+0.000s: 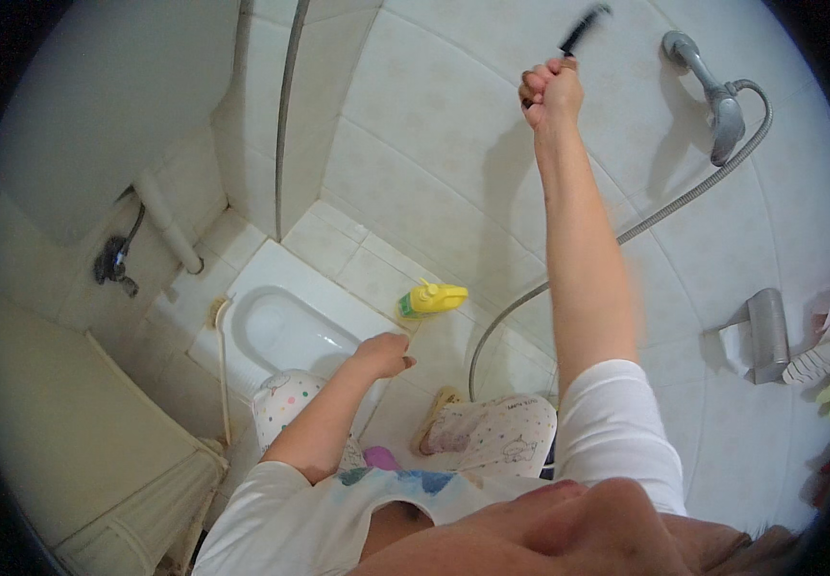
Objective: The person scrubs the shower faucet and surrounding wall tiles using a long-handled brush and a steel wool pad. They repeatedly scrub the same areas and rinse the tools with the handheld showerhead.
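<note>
My right hand [553, 92] is raised in front of the tiled wall, its fingers closed around the handle of a black brush-like tool [584, 30]. The tool's far end is blurred, so its exact kind is unclear. Lower down, my left hand [384, 354] hangs over the near right edge of a white squat toilet [263, 317], fingers loosely bent; no object shows in it. A yellow plastic bottle [443, 297] with a green label stands on the floor tiles just beyond my left hand.
A shower head [728, 126] hangs on the wall at right, its metal hose [688, 194] looping behind my right forearm. A long-handled brush [224, 360] lies left of the toilet. Also there are a white pipe [170, 223], a wall-mounted metal holder [769, 335] and a cream cabinet [83, 432].
</note>
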Demonstrator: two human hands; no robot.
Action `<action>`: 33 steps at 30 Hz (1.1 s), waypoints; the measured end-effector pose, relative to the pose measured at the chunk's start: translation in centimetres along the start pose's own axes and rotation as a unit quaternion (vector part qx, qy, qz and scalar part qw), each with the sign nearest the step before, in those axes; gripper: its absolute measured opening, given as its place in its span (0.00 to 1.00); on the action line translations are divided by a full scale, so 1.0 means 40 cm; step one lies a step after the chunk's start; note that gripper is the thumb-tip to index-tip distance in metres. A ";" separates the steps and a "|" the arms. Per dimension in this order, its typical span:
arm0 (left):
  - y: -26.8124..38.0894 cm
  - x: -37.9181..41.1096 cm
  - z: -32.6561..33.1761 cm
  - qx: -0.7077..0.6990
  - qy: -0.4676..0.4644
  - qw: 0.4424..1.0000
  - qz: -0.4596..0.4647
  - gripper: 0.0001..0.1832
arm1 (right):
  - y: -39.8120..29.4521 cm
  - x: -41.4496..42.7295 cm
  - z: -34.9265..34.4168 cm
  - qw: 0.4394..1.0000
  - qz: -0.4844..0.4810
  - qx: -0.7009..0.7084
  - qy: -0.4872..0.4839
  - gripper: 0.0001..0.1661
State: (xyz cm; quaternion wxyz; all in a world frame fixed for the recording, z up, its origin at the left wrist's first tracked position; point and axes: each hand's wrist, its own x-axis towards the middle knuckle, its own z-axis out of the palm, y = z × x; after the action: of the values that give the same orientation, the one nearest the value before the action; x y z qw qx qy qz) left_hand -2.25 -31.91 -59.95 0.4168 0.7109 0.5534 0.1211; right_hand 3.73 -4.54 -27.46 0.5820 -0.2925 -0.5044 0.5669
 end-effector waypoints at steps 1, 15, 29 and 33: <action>0.002 0.001 -0.002 0.001 0.004 1.000 0.004 0.21 | 0.007 0.004 -0.008 0.998 -0.016 0.040 0.043 0.16; -0.007 -0.009 0.005 -0.012 0.014 1.000 0.016 0.20 | -0.017 -0.012 0.040 0.999 -0.029 0.043 0.001 0.13; -0.009 -0.012 0.011 -0.025 -0.003 1.000 0.011 0.21 | -0.111 -0.023 -0.007 0.966 -0.113 0.231 0.021 0.15; -0.005 -0.014 0.007 -0.029 0.003 1.000 0.007 0.21 | -0.101 -0.002 -0.001 0.968 -0.114 0.224 0.008 0.15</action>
State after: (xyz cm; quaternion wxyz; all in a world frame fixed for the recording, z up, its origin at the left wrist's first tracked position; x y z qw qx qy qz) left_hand -2.40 -32.52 -60.10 0.4346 0.7019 0.5462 0.1418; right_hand 5.25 -5.35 -23.81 0.6972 -0.0997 -0.3897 0.5934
